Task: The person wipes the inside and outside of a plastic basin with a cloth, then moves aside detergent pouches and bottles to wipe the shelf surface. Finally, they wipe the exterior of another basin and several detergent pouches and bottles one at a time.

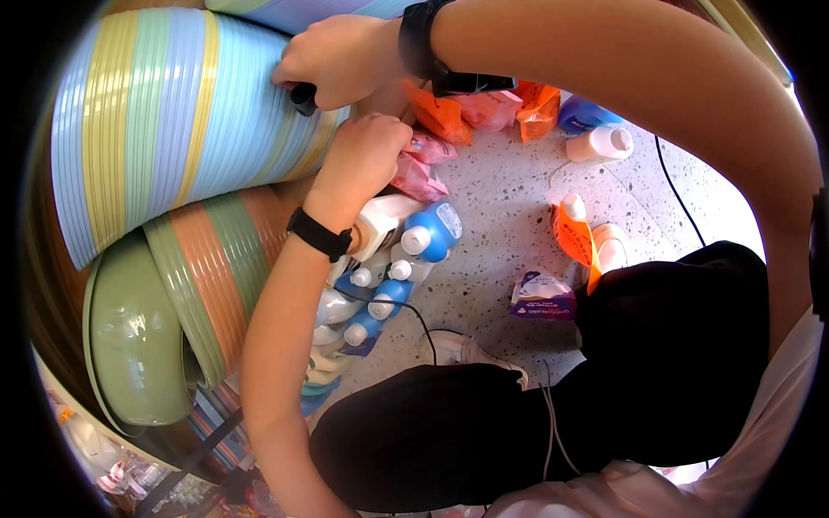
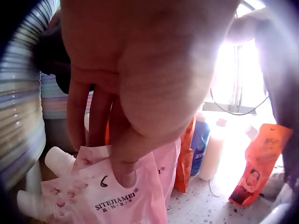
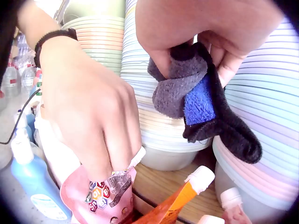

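In the head view my left hand (image 1: 363,160) reaches down beside the striped stack. Its thumb and fingers pinch the top of a pink spouted pouch (image 2: 131,205) with a white cap, standing among similar pouches. Above it, my right hand (image 1: 341,60) grips a fuzzy black, grey and blue cloth (image 3: 200,105), bunched up, with a black end hanging down. In the head view only a dark bit of the cloth shows, against the stack of pastel basins (image 1: 129,129). The palm covers part of the cloth in the right wrist view.
Blue bottles (image 1: 432,231) and white-capped bottles crowd the floor below the left hand. Orange pouches (image 1: 540,108) stand past the right wrist. A green basin (image 1: 138,328) lies at lower left. Thin black cables cross the speckled floor (image 1: 501,216); a purple packet (image 1: 544,298) lies near the knee.
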The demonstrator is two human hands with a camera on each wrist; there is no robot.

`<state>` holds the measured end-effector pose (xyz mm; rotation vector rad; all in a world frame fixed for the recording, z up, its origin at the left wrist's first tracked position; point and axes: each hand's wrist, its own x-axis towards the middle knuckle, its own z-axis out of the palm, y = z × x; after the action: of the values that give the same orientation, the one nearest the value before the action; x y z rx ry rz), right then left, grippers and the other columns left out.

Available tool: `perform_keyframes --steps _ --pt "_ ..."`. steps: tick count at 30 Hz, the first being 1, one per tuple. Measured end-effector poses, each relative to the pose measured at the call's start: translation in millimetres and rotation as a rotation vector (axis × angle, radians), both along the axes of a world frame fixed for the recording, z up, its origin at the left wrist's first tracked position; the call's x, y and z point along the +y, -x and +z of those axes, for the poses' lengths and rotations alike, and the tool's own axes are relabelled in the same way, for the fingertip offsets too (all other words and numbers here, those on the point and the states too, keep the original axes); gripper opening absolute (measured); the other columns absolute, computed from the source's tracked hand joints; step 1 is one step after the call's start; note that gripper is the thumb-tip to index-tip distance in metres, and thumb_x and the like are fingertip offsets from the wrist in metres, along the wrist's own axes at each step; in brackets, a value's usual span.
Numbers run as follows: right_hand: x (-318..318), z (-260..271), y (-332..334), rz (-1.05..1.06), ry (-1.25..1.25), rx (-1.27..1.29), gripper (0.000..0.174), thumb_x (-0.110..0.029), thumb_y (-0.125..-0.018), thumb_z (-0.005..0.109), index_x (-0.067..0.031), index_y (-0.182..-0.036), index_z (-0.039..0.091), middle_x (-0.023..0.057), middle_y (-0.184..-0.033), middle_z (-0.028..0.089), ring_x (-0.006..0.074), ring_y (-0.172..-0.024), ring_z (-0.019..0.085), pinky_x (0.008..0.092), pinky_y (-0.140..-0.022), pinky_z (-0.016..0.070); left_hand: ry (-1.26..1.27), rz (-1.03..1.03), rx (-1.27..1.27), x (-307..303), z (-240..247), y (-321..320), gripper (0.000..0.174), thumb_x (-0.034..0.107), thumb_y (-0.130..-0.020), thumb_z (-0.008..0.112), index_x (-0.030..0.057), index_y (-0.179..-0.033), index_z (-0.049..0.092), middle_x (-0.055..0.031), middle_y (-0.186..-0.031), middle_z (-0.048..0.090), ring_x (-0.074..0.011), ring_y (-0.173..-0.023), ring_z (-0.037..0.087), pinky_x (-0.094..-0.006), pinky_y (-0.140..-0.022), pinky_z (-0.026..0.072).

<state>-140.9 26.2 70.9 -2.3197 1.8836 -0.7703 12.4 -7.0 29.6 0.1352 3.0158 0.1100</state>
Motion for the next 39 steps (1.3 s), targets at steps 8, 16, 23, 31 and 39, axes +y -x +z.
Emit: perform_keyframes --steps 8,16,23,31,39 --pt "1.9 1.9 -1.2 -0.003 -0.047 -0.059 0.028 -0.010 -0.073 0.063 -0.0036 -0.100 0.065 0.0165 -0.093 0.069 0.0393 -0.092 0.066 0.0503 -0.080 0.0520 -0.015 -0.061 -0.107 2.1 7.2 -0.2 0.010 0.000 -0.075 0.060 0.0049 -0.080 0.066 -0.0113 -0.087 0.067 -0.0333 -0.091 0.064 -0.0464 -0.076 0.0516" --pt "3.4 2.5 -0.6 -0.011 -0.052 -0.049 0.026 -0.010 -0.074 0.063 -0.0042 -0.099 0.065 0.0163 -0.089 0.069 0.0392 -0.086 0.067 0.0499 -0.075 0.0530 -0.005 -0.134 -0.074 2.0 5.8 3.0 0.010 0.005 -0.080 0.054 0.0040 -0.082 0.063 -0.0117 -0.084 0.064 -0.0335 -0.087 0.062 -0.0471 -0.071 0.0518" --pt "3.1 3.4 0.3 0.003 -0.066 -0.064 0.025 -0.010 -0.074 0.063 -0.0043 -0.099 0.066 0.0156 -0.090 0.069 0.0383 -0.086 0.067 0.0490 -0.075 0.0530 -0.001 -0.163 -0.051 10.8 15.8 7.8 0.009 0.003 -0.079 0.055 0.0042 -0.083 0.062 -0.0108 -0.081 0.061 -0.0327 -0.084 0.061 -0.0452 -0.068 0.0521" --pt "4.3 5.0 -1.2 -0.009 -0.076 -0.048 0.027 -0.009 -0.075 0.062 -0.0044 -0.102 0.067 0.0151 -0.093 0.070 0.0377 -0.089 0.067 0.0483 -0.077 0.0537 -0.023 -0.251 -0.002 33.6 24.7 11.2 0.018 0.001 -0.076 0.059 0.0072 -0.091 0.067 -0.0066 -0.080 0.061 -0.0271 -0.083 0.062 -0.0416 -0.066 0.0529" --pt "1.6 2.2 -0.2 0.008 -0.045 0.006 0.030 -0.019 -0.082 0.062 -0.0057 -0.108 0.068 0.0157 -0.096 0.071 0.0372 -0.090 0.069 0.0473 -0.077 0.0575 -0.084 -0.292 0.048 62.0 31.6 14.9 0.022 0.002 -0.076 0.059 0.0067 -0.096 0.067 -0.0051 -0.083 0.062 -0.0261 -0.086 0.063 -0.0387 -0.067 0.0536"
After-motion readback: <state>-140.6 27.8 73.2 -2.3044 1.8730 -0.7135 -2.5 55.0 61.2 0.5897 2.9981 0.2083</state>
